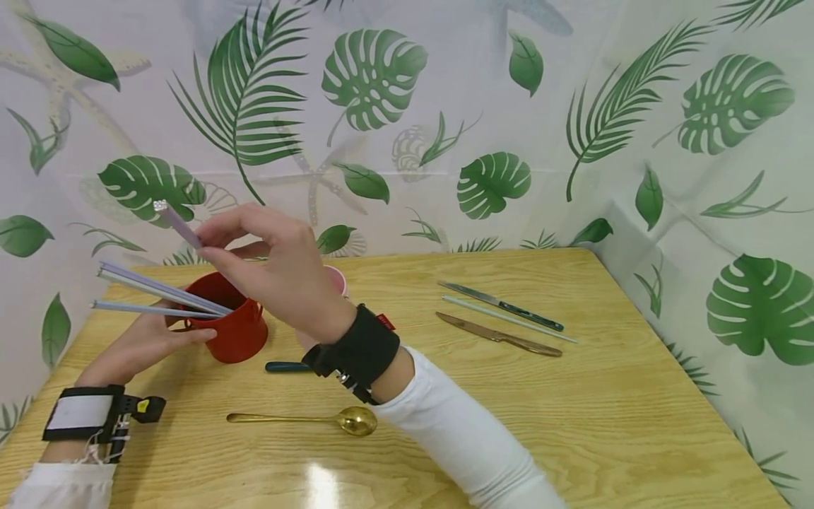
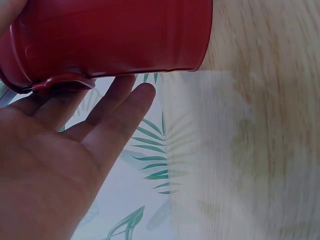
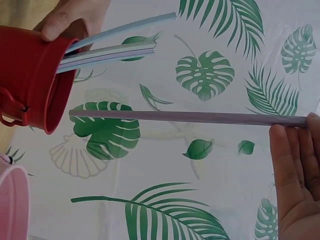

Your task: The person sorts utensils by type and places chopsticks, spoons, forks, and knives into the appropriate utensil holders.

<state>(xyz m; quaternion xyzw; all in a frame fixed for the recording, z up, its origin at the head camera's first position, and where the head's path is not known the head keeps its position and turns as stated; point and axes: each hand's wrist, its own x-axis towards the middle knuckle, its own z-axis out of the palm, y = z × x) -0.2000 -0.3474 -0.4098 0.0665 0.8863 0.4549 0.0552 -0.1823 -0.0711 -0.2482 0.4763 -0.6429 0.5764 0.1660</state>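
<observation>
My left hand (image 1: 136,346) grips a small red bucket (image 1: 238,339) at its rim, thumb on the near side and other fingers behind it by the handle. Several thin pale sticks (image 1: 159,288) lean out of the bucket toward the left. Above it, my right hand (image 1: 273,261) pinches a thin purple stick (image 3: 200,117) near one end. That end looks speckled white in the head view. The stick's other tip appears just off the bucket's mouth in the right wrist view; whether it overlaps the opening I cannot tell.
A pink bucket (image 1: 335,277) stands partly hidden behind my right wrist. A dark blue handle (image 1: 287,367) and a gold spoon (image 1: 356,421) lie nearer. Rightward on the wooden table (image 1: 610,396) are a dark-handled knife (image 1: 531,315), a pale green stick (image 1: 509,318) and a bronze knife (image 1: 499,336).
</observation>
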